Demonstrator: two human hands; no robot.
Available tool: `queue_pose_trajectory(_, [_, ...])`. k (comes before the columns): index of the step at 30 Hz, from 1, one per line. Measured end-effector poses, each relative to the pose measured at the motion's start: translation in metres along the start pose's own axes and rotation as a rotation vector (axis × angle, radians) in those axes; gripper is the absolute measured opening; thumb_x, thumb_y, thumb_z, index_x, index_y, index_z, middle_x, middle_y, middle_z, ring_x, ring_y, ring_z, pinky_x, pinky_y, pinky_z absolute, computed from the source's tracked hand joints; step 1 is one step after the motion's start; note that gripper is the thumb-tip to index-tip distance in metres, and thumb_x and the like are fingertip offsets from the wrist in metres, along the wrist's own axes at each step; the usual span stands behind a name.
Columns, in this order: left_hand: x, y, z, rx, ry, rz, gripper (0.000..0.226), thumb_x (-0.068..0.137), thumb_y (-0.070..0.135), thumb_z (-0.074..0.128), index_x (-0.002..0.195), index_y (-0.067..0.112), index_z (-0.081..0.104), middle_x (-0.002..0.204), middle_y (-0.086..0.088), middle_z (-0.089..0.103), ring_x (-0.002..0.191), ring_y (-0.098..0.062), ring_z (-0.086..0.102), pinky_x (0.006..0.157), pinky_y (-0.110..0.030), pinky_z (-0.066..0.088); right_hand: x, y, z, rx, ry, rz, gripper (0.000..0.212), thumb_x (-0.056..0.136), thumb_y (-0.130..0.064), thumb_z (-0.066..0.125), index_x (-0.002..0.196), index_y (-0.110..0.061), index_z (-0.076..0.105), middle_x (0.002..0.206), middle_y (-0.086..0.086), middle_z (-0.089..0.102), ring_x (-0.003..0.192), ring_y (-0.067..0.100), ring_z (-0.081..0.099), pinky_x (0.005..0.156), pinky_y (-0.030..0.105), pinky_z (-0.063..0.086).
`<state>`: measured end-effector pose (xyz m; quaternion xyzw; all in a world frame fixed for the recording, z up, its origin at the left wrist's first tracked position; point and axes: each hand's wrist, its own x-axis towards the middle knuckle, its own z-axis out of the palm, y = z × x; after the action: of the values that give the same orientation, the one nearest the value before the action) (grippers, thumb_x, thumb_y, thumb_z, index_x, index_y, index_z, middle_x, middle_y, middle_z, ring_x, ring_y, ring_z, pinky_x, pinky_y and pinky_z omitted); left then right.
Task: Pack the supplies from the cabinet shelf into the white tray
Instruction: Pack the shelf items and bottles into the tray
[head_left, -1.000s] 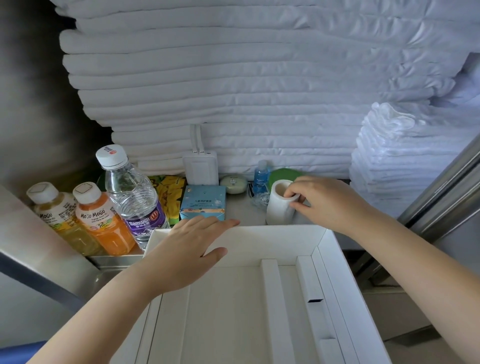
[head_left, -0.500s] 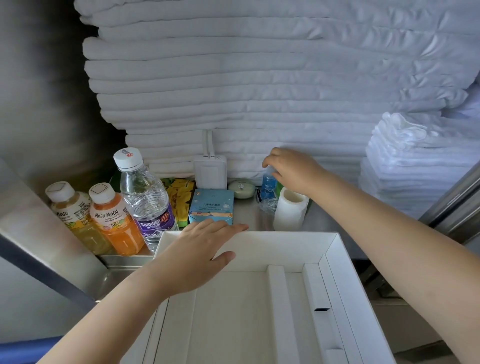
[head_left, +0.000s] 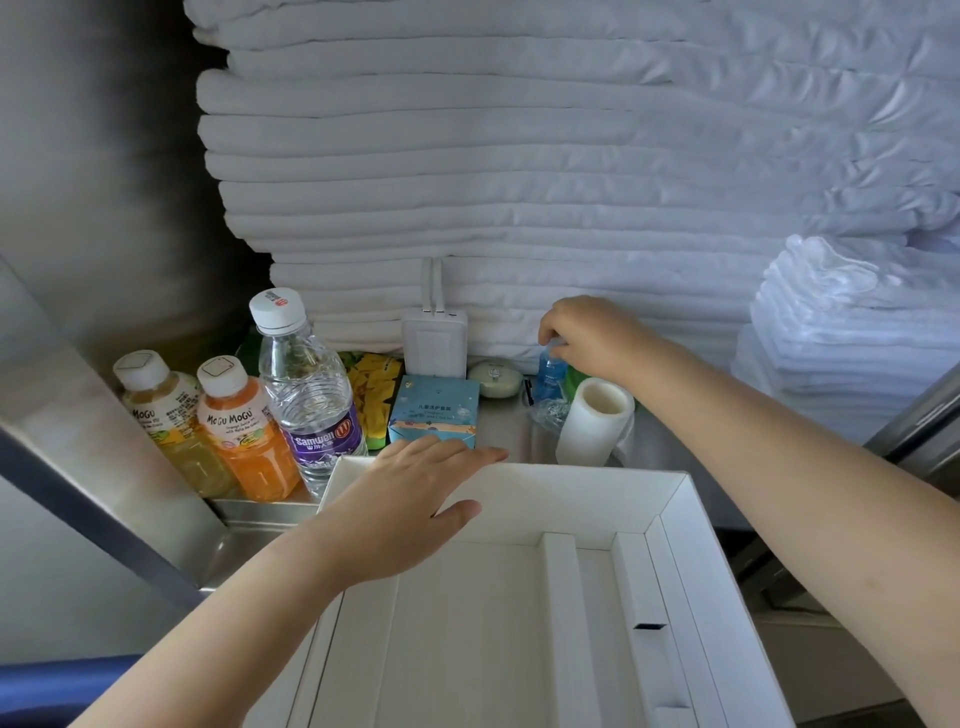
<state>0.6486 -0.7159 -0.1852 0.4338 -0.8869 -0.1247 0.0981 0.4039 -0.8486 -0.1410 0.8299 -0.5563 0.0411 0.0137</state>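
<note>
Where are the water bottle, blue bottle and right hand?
water bottle (head_left: 310, 400): head view, clear ribbed body.
blue bottle (head_left: 550, 376): head view, blue body below the fingers.
right hand (head_left: 597, 338): head view, back of hand.

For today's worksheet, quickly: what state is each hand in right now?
Left hand: open, flat on the white cardboard tray.
Right hand: pinching the small blue plastic bottle.

We note tray (head_left: 571, 499) before shelf (head_left: 511, 431). On shelf, left to right: juice bottle (head_left: 161, 415), second juice bottle (head_left: 244, 431), water bottle (head_left: 306, 395), box (head_left: 434, 413), small bottle (head_left: 549, 371), roll (head_left: 595, 421). Linen stack (head_left: 519, 156) behind all. Left hand (head_left: 400, 519) on tray's far wall; right hand (head_left: 592, 338) grips small bottle top.
</note>
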Motion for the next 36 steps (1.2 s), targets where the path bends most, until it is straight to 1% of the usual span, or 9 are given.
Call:
queue_pose_trajectory(3, [0.000,0.001,0.000,0.008,0.003,-0.001,0.050,0.095,0.044,0.036,0.141,0.046,0.016,0.136,0.021,0.036,0.126,0.001,0.021,0.106,-0.023,0.015,-0.013,-0.013,-0.017,0.011,0.123,-0.081,0.022,0.090,-0.005,0.051,0.106,-0.008,0.065,0.110,0.007,0.059,0.101,0.025,0.055,0.083,0.033,0.043])
queue_pose_trajectory(6, [-0.001,0.001,0.001,0.023,0.012,0.002,0.050,0.095,0.044,0.036,0.141,0.046,0.016,0.137,0.020,0.037,0.128,-0.002,0.022,0.107,-0.024,0.014,-0.038,-0.029,-0.029,0.019,0.306,-0.216,0.023,0.087,0.003,0.054,0.103,-0.006,0.067,0.103,0.008,0.061,0.094,0.028,0.057,0.078,0.041,0.048])
queue_pose_trajectory(10, [-0.001,0.001,0.001,0.021,0.014,0.007,0.050,0.095,0.044,0.036,0.141,0.046,0.017,0.136,0.020,0.037,0.127,-0.001,0.022,0.105,-0.022,0.014,-0.085,-0.047,-0.032,0.017,0.399,-0.374,0.027,0.079,0.011,0.064,0.101,-0.005,0.068,0.098,0.008,0.064,0.085,0.027,0.060,0.072,0.038,0.051])
queue_pose_trajectory(14, [-0.001,0.001,0.001,0.031,0.020,0.010,0.051,0.095,0.043,0.037,0.142,0.045,0.017,0.136,0.018,0.038,0.128,-0.003,0.024,0.106,-0.024,0.016,-0.125,-0.049,-0.033,0.116,0.463,-0.399,0.020,0.083,0.005,0.066,0.100,-0.004,0.069,0.101,0.007,0.065,0.089,0.023,0.062,0.081,0.033,0.049])
queue_pose_trajectory(17, [-0.001,0.001,0.001,0.033,0.027,0.017,0.050,0.095,0.042,0.038,0.142,0.043,0.020,0.135,0.017,0.040,0.128,-0.005,0.027,0.105,-0.024,0.017,-0.146,-0.043,-0.040,0.271,0.452,-0.310,0.018,0.085,-0.002,0.066,0.101,-0.008,0.071,0.104,0.002,0.066,0.095,0.014,0.062,0.084,0.029,0.049])
queue_pose_trajectory(21, [0.000,0.001,0.000,0.035,0.019,0.018,0.050,0.094,0.043,0.037,0.141,0.043,0.021,0.133,0.016,0.041,0.126,-0.005,0.029,0.103,-0.025,0.019,-0.163,-0.037,-0.044,0.316,0.370,-0.299,0.016,0.085,-0.009,0.064,0.098,-0.009,0.073,0.102,-0.001,0.065,0.097,0.004,0.057,0.088,0.019,0.046])
queue_pose_trajectory(25, [0.000,0.001,-0.001,0.044,0.017,0.020,0.050,0.094,0.043,0.037,0.141,0.043,0.022,0.133,0.016,0.041,0.126,-0.005,0.029,0.103,-0.025,0.020,-0.173,-0.036,-0.043,0.277,0.385,-0.347,0.014,0.086,-0.006,0.063,0.095,-0.007,0.074,0.100,0.002,0.066,0.096,0.008,0.057,0.088,0.021,0.046])
queue_pose_trajectory(31, [0.000,0.000,0.001,0.045,0.009,0.017,0.050,0.093,0.044,0.037,0.141,0.045,0.020,0.136,0.016,0.040,0.128,-0.005,0.026,0.104,-0.026,0.018,-0.182,-0.036,-0.039,0.240,0.490,-0.447,0.013,0.088,-0.004,0.063,0.096,-0.004,0.073,0.099,0.008,0.067,0.088,0.023,0.063,0.080,0.032,0.050])
queue_pose_trajectory(36, [0.001,-0.001,0.001,0.050,0.019,0.027,0.051,0.093,0.043,0.037,0.141,0.043,0.023,0.132,0.015,0.043,0.125,-0.006,0.030,0.101,-0.025,0.018,-0.186,-0.041,-0.036,0.268,0.399,-0.485,0.016,0.088,-0.005,0.062,0.100,-0.007,0.072,0.103,0.004,0.066,0.089,0.018,0.062,0.079,0.029,0.049])
